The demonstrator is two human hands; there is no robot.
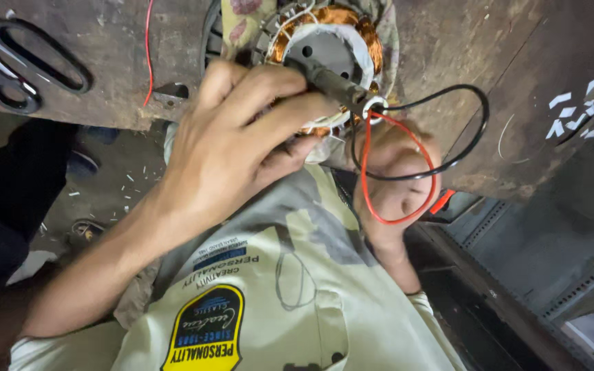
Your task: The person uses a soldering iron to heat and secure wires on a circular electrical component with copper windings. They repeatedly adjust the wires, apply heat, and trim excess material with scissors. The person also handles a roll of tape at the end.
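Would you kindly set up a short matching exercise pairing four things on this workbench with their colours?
Things:
1. scissors
2. motor winding
3. looped wire over the right hand
4. paper scraps

Colours:
a. white
b. red
c. black handles
d. copper orange

Pairs: 1-c, 2-d, 3-b, 4-a

Even, fairly bright light falls on the bench [462, 75] from above; the lower left lies in deep shadow, wide-lens bending shows at the edges, and focus is sharp mid-frame.
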